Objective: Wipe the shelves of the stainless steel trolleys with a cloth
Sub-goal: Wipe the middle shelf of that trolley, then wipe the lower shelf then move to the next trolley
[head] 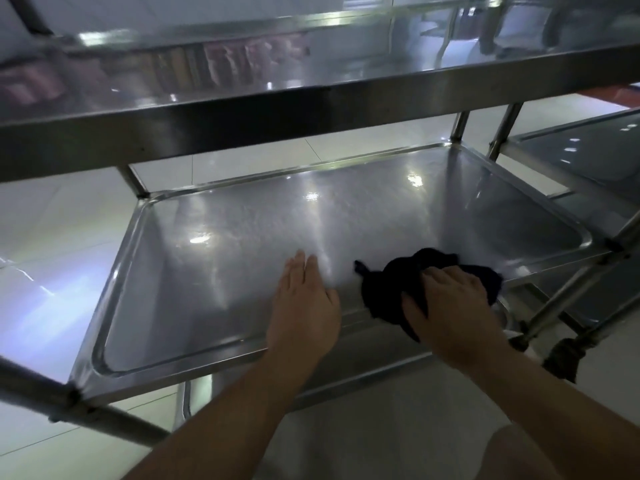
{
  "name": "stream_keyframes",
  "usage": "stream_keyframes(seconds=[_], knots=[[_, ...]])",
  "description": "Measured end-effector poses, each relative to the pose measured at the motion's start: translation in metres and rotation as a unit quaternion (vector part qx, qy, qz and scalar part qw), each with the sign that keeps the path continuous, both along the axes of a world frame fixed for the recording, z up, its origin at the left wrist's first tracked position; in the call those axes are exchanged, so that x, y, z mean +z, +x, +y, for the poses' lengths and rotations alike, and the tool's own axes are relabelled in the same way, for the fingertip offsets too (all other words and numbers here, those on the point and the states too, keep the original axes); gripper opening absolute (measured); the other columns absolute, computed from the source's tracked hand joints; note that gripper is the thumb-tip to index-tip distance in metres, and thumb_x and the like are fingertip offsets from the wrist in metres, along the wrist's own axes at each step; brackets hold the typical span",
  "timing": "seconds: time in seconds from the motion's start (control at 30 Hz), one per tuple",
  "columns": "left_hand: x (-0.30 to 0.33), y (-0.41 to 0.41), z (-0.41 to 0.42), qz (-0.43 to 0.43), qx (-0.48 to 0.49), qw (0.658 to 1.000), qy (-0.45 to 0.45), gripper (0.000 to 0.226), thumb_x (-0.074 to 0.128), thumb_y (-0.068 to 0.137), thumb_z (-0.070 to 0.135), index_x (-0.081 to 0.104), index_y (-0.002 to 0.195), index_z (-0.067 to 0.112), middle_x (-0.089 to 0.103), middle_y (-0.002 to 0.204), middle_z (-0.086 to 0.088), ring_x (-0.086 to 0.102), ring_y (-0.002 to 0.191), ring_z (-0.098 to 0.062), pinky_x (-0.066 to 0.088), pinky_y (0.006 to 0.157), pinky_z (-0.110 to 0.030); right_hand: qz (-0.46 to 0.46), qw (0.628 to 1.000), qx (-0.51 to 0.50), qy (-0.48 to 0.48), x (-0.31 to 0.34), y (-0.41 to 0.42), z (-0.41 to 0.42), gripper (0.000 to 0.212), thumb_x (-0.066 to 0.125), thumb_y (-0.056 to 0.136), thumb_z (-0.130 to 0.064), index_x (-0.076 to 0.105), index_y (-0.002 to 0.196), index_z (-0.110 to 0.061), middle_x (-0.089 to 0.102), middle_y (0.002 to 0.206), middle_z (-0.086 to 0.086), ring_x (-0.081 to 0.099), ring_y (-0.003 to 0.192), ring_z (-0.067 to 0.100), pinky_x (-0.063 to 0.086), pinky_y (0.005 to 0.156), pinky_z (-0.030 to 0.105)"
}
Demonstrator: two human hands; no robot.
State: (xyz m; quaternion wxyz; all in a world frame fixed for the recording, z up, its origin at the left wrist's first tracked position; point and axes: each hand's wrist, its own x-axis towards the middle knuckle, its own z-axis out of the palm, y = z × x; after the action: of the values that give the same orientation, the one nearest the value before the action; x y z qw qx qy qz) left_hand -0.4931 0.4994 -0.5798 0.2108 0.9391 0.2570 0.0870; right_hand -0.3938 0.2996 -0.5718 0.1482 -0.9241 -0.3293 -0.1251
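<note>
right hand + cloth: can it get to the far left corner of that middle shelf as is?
Probably yes. The middle shelf lies bare between the right hand with the cloth and that corner; only the flat left hand sits partly across the path.

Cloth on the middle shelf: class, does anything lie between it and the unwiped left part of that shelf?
Yes: the left hand rests flat on the middle shelf, directly left of the dark cloth the right hand holds.

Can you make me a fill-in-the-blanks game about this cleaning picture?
1. The cloth is held by the ____ hand.
2. The left hand lies ____ on the middle shelf.
3. The cloth's colour is ____.
4. The top shelf is ____ the hands.

Missing words: right; flat; black; above
</note>
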Motion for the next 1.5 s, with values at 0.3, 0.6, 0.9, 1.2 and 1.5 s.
stream_keyframes(seconds=[0.3, 0.6, 0.9, 1.2, 1.5], knots=[[0.028, -0.024, 0.041, 0.028, -0.008, 0.997, -0.069, 0.062, 0.058, 0.097, 0.016, 0.040, 0.156, 0.012, 0.035, 0.159, -0.009, 0.038, 0.143, -0.029, 0.040, 0.116, -0.042, 0.038, 0.976, 0.169, -0.130, 0.052, -0.051, 0.068, 0.048, 0.030, 0.087, -0.059, 0.048, 0.061, -0.023, 0.050, 0.057, -0.005, 0.043, 0.050, 0.008, 0.028, 0.053, 0.032], [0.069, -0.092, 0.060, 0.187, -0.013, 0.982, -0.009, 0.041, 0.050, 0.103, 0.031, 0.050, 0.141, 0.015, 0.043, 0.148, -0.008, 0.044, 0.133, -0.029, 0.042, 0.110, -0.041, 0.291, 0.911, 0.131, -0.262, 0.090, -0.064, 0.088, 0.044, 0.040, 0.091, -0.056, 0.053, 0.069, -0.019, 0.059, 0.064, 0.002, 0.053, 0.053, 0.015, 0.038, 0.050, 0.030], [0.196, -0.186, 0.051, 0.302, 0.009, 0.941, -0.151, 0.062, 0.049, 0.098, 0.024, 0.033, 0.158, 0.020, 0.037, 0.158, -0.004, 0.040, 0.144, -0.030, 0.045, 0.111, -0.049, 0.496, 0.822, 0.023, -0.280, 0.162, -0.114, 0.072, 0.040, 0.043, 0.103, -0.039, 0.053, 0.068, -0.021, 0.057, 0.065, -0.008, 0.051, 0.061, 0.007, 0.034, 0.053, 0.019], [0.376, -0.297, 0.076, 0.297, 0.068, 0.931, -0.200, 0.061, 0.049, 0.102, 0.026, 0.030, 0.160, 0.021, 0.041, 0.158, -0.005, 0.045, 0.141, -0.029, 0.047, 0.110, -0.048, 0.531, 0.790, 0.008, -0.306, 0.355, -0.225, 0.134, 0.035, 0.053, 0.096, -0.047, 0.056, 0.074, -0.020, 0.058, 0.075, 0.002, 0.053, 0.064, 0.016, 0.034, 0.053, 0.028], [0.523, -0.447, 0.147, 0.258, 0.154, 0.934, -0.194, 0.055, 0.049, 0.103, 0.029, 0.034, 0.156, 0.020, 0.043, 0.155, -0.005, 0.047, 0.136, -0.028, 0.046, 0.105, -0.044, 0.513, 0.788, 0.138, -0.313, 0.501, -0.362, 0.228, 0.030, 0.054, 0.096, -0.055, 0.060, 0.085, -0.028, 0.066, 0.086, -0.003, 0.062, 0.076, 0.012, 0.042, 0.061, 0.026]])
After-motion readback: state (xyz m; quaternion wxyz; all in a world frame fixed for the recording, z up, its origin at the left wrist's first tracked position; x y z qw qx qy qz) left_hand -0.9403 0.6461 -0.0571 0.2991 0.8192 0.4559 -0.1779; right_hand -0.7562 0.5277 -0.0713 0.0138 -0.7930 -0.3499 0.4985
